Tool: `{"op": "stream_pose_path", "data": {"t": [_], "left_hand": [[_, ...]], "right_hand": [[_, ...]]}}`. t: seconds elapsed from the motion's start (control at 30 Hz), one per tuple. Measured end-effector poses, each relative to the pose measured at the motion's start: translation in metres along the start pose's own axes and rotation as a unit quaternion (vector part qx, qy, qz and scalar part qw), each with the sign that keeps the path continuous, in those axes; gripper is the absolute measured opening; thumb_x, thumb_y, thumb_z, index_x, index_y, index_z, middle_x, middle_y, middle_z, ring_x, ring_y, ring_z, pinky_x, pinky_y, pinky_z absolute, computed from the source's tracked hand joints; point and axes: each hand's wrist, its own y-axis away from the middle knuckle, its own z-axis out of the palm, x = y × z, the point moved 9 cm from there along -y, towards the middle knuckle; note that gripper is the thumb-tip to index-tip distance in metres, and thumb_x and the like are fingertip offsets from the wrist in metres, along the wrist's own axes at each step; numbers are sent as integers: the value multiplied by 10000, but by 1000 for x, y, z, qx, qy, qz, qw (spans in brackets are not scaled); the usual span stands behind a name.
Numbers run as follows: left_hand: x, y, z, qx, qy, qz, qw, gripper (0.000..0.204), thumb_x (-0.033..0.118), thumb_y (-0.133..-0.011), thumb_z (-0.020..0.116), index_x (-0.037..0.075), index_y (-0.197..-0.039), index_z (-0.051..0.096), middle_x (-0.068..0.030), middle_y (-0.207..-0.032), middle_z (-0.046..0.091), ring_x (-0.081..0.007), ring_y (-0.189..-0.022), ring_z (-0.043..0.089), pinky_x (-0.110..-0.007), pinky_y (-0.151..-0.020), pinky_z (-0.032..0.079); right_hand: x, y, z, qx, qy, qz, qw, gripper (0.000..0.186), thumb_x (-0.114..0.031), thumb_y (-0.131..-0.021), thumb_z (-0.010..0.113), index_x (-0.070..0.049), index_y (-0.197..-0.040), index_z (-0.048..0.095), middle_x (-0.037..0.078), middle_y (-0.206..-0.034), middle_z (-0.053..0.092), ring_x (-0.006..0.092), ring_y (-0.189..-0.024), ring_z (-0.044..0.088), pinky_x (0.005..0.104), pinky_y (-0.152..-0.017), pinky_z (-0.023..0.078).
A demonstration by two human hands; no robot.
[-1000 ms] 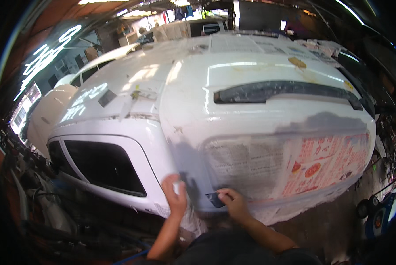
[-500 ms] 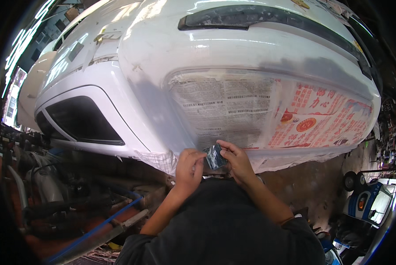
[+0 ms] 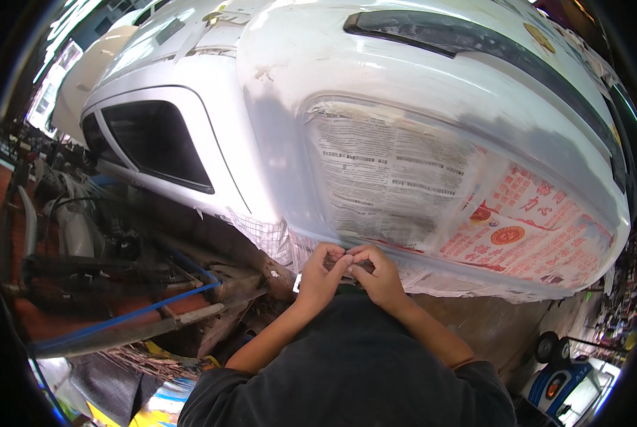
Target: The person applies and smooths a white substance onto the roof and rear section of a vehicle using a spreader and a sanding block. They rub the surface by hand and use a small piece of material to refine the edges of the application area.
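Note:
My left hand [image 3: 322, 276] and my right hand [image 3: 379, 277] meet in front of my chest, fingers bent and fingertips pinched together. Between them shows a bit of a small dark sheet [image 3: 362, 264]; the fingers hide most of it. Just beyond the hands stands a white vehicle [image 3: 290, 53] with grey patches on its paint. Newspaper [image 3: 386, 181] and red-printed paper [image 3: 524, 213] cover its rear window area. I cannot tell whether my hands touch the vehicle.
The dark side window [image 3: 156, 142] is on the left. Below it lie metal frames and a blue bar [image 3: 130, 319]. A thin black strip [image 3: 432, 32] curves across the upper body. At the lower right is a blue and white wheeled machine [image 3: 556, 384].
My hands have drawn closer together, and the dark square sheet, earlier in plain sight, is now mostly covered by my fingers. The view has turned, moving the vehicle right and tilting it.

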Motion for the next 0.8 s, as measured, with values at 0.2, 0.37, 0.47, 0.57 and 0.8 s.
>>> {"op": "stream_pose_path", "data": {"t": [0.2,0.37,0.47,0.57,0.8], "left_hand": [[-20,12,-16,16,69,-25,997,156,63,-1015,677,5,-1145,613,-19,-1013,661,-75,-917,616,-240,-804,516],[-45,29,-18,39,201,-38,978,124,51,-1023,646,16,-1138,617,-19,-1024,662,-80,-940,621,-248,-815,523],[-61,42,-43,119,169,-50,977,113,55,-1014,638,33,-1123,616,-19,-1002,655,-83,-909,614,-258,-817,530],[-76,46,-75,171,181,-44,967,107,33,-1006,623,41,-1112,612,14,-982,624,-70,-910,575,-242,-813,476],[-30,54,-93,268,-233,106,929,92,-1,-956,649,14,-1046,660,-89,-981,641,-187,-918,628,-305,-817,505]], "right_hand": [[27,-3,14,-70,-200,85,974,255,-33,-964,718,10,-1186,602,77,-1173,616,128,-998,640,289,-876,559],[60,-5,15,-83,-77,167,979,230,-126,-1010,685,-27,-1197,595,18,-1053,629,79,-897,625,268,-779,556],[94,-6,7,-62,-120,218,966,177,-183,-1039,653,-57,-1150,597,-7,-984,619,61,-833,610,270,-722,558],[80,-14,14,-55,-215,253,942,124,-209,-1054,627,-93,-1054,585,-31,-929,571,68,-806,598,291,-713,569],[86,-20,25,-76,-81,235,966,155,-171,-1044,635,-49,-1134,607,11,-1000,639,81,-885,612,293,-746,558]]}}
